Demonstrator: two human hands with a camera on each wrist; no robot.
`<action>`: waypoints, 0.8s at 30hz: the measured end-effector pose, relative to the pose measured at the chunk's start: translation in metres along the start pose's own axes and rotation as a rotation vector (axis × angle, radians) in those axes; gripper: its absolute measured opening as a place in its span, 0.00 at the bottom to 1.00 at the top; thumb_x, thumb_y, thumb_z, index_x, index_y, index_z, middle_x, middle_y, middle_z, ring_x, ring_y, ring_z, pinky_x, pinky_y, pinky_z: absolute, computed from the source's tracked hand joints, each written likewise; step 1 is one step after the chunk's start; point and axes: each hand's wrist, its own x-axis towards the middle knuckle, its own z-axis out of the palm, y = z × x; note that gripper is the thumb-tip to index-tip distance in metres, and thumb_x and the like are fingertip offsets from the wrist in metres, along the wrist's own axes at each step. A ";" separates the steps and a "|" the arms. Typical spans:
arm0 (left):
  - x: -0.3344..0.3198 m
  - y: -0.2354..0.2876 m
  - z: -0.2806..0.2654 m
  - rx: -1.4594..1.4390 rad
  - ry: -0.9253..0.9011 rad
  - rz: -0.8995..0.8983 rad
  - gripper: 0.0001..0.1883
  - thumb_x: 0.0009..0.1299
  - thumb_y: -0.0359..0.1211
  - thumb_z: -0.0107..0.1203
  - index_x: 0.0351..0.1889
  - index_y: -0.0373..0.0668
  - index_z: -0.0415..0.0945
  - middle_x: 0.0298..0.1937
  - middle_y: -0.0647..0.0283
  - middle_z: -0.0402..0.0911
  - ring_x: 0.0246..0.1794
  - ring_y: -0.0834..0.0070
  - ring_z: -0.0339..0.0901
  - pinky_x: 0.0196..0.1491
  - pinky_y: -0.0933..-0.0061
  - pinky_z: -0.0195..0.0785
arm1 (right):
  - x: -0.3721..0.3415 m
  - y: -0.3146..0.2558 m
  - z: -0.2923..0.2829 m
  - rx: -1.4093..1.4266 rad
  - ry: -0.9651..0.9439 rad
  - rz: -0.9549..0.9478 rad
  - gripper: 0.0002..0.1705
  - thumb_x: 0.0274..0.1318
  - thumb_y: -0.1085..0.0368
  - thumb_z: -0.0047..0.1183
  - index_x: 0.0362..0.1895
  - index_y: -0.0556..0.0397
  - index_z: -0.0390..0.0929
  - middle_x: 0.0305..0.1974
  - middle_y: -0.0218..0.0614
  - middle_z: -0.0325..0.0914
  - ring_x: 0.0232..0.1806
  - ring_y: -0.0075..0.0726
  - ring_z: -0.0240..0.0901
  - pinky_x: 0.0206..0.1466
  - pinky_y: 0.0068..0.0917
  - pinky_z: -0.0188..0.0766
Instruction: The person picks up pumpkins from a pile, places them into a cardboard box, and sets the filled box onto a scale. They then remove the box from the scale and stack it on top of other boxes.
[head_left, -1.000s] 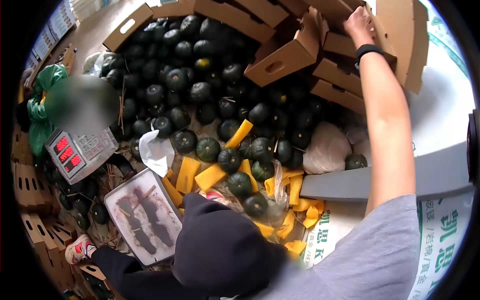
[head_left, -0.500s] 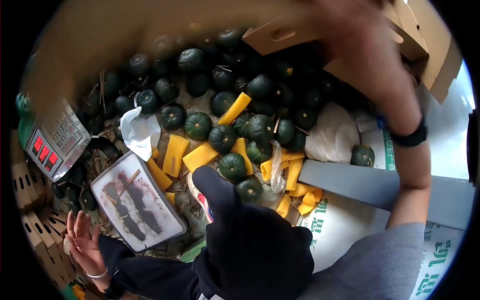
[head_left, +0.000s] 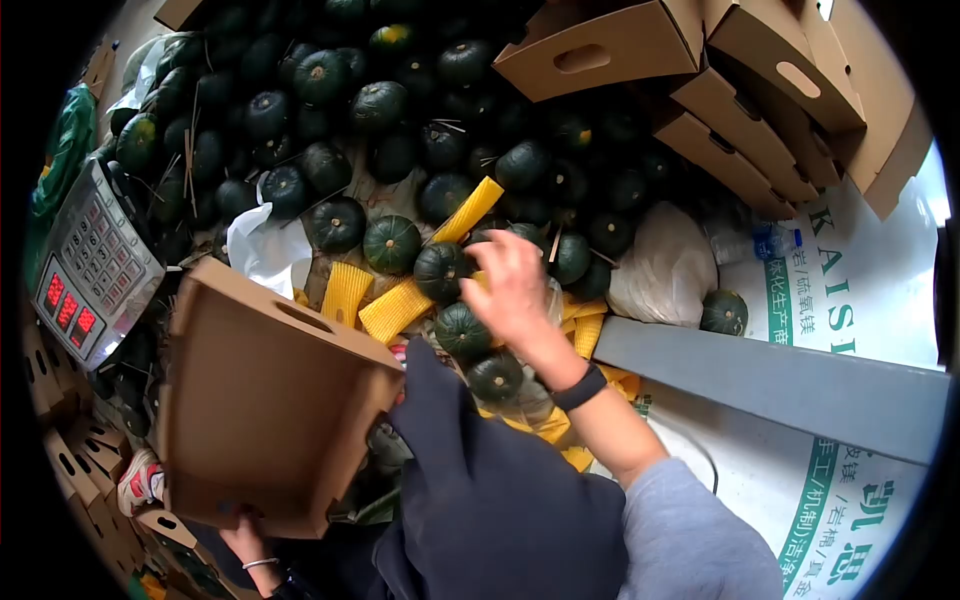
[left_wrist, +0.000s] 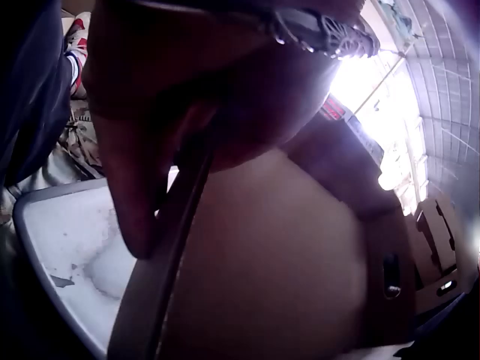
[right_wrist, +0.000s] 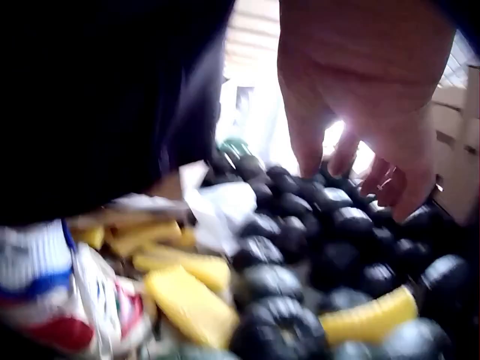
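While the left hand (head_left: 245, 542) grips the near wall of the open cardboard box (head_left: 260, 410), the right hand (head_left: 508, 285) hangs above the dark green pumpkins (head_left: 380, 105), its fingers loosely spread and nothing visible in them. The closest pumpkin (head_left: 438, 271) lies past the box's far right corner, just left of the right hand and well apart from the left; it is round, showing no clear long axis, and whether the fingers touch it I cannot tell.

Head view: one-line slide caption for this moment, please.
Left hand grips an open cardboard box while the right hand hovers above dark green squashes.
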 end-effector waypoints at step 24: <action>-0.016 0.152 0.157 -1.393 -0.704 -0.301 0.39 0.69 0.58 0.52 0.69 0.42 0.60 0.57 0.53 0.76 0.53 0.57 0.79 0.50 0.51 0.78 | -0.007 0.005 0.125 -0.047 -0.464 0.400 0.64 0.34 0.54 0.73 0.73 0.50 0.45 0.66 0.55 0.50 0.58 0.72 0.62 0.60 0.52 0.68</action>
